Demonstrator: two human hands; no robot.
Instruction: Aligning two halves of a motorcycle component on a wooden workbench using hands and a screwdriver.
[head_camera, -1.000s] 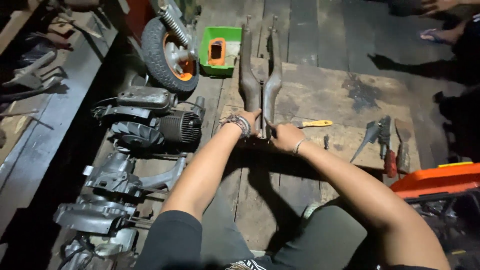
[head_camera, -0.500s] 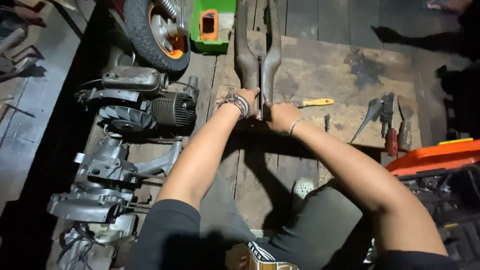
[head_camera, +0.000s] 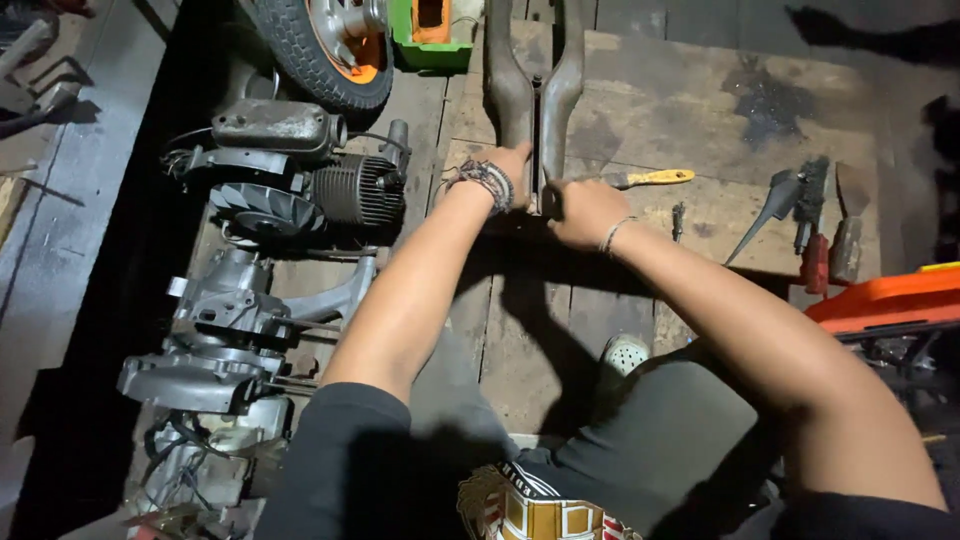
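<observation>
Two hands grip the near end of a forked metal frame (head_camera: 535, 90) lying on wooden floorboards (head_camera: 700, 110): left hand (head_camera: 512, 168) and right hand (head_camera: 582, 208) both closed around it, engine parts (head_camera: 300, 190) just left.

Engine (head_camera: 300, 180) left; yellow-handled tool (head_camera: 650, 179), green box (head_camera: 432, 30).

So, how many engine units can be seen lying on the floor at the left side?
2. One finned engine lies near the tyre, left of the left hand. A second engine lies below it, beside the left arm. Others may hide in the dark.
</observation>
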